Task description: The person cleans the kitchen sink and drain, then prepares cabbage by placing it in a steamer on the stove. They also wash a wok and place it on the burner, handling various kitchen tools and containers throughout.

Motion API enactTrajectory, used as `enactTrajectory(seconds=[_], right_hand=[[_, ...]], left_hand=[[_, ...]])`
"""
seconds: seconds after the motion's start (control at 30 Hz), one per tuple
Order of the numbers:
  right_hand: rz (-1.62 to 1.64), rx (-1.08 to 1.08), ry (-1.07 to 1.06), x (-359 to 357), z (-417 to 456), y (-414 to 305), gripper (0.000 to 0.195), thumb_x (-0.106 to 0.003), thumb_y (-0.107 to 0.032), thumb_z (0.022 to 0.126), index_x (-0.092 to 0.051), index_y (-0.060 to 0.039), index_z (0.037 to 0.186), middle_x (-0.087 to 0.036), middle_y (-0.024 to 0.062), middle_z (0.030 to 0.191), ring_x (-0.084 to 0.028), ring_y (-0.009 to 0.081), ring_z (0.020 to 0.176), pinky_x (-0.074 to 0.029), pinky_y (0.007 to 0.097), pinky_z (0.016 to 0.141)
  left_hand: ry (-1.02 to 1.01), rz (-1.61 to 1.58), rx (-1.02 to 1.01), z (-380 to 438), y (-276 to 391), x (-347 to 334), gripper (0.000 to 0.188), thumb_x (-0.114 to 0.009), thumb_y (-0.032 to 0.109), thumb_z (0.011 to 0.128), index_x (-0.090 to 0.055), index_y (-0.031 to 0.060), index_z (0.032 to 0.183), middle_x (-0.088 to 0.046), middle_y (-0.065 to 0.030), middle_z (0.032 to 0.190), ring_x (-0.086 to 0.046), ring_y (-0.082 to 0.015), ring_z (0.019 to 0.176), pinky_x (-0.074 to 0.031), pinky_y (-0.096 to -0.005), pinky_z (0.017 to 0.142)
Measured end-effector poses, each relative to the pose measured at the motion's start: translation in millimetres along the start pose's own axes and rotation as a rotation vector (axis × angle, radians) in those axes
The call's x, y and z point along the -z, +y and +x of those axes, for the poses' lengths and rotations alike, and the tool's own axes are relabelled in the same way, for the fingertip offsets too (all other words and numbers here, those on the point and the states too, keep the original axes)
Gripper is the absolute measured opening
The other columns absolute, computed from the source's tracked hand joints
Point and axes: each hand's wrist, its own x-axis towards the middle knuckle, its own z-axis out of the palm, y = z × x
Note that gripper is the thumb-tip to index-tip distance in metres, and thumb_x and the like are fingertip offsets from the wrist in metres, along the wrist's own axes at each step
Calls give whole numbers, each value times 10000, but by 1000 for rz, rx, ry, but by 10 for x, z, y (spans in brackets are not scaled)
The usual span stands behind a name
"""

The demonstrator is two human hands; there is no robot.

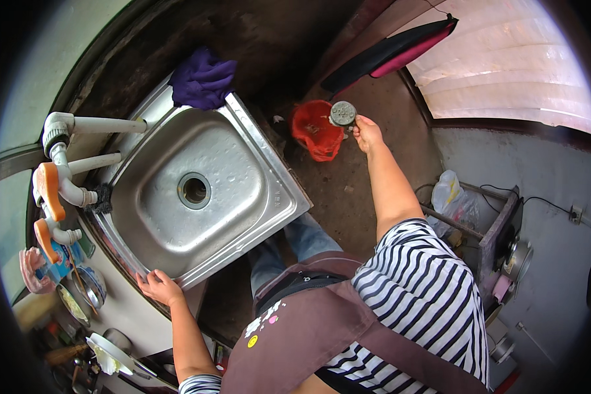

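My right hand (pixel 367 133) is stretched out to the right of the sink, its fingers gripping the edge of a round metal sink strainer (pixel 344 114). The strainer is above the side of a bin lined with a red plastic bag (pixel 316 130) on the floor. My left hand (pixel 161 287) rests on the near left corner of the stainless steel sink (pixel 212 248), fingers spread over its rim. In the basin the drain hole (pixel 194 190) is uncovered, and the steel around it looks wet.
A purple cloth (pixel 203 80) lies over the sink's far corner. White pipes with orange-handled taps (pixel 49 192) and a dark scouring pad (pixel 102 198) are at the left. Bowls (pixel 89 285) and a white plate (pixel 111 352) stand lower left. A metal-framed stand (pixel 495 236) with plastic bags is at right.
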Motion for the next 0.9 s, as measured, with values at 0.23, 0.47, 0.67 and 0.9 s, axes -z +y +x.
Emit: enactTrajectory(seconds=[0.23, 0.47, 0.67, 0.9], right_hand=[[-72, 11, 17, -86, 197, 136, 113, -525, -93, 900, -608, -28, 941, -536, -6, 649, -428, 80, 493, -351, 211, 430], [-147, 105, 72, 5, 329, 115, 130, -493, -7, 873, -611, -24, 924, -605, 18, 756, -467, 87, 536, -383, 196, 469], [134, 73, -143, -306, -4, -199, 154, -505, 30, 823, -601, -53, 910, -609, 25, 774, -467, 91, 545, -300, 237, 441], [35, 62, 34, -188, 280, -94, 188, -433, 20, 842, -596, -69, 876, -580, 49, 723, -445, 115, 518, -311, 241, 425]], left_hand=[[9, -20, -23, 13, -23, -11, 249, -517, 253, 834, -624, 31, 874, -371, -152, 1347, -363, -334, 1199, -311, -440, 984], [-3, 4, -17, 33, -20, -21, 270, -513, 273, 845, -626, 31, 885, -374, -151, 1342, -365, -331, 1206, -302, -442, 994], [17, -40, -21, -2, 0, -4, 224, -525, 230, 822, -620, 29, 848, -374, -152, 1343, -378, -338, 1185, -323, -441, 975], [7, -13, -25, 40, 1, 23, 215, -539, 223, 813, -619, 24, 825, -380, -180, 1336, -384, -363, 1180, -321, -445, 982]])
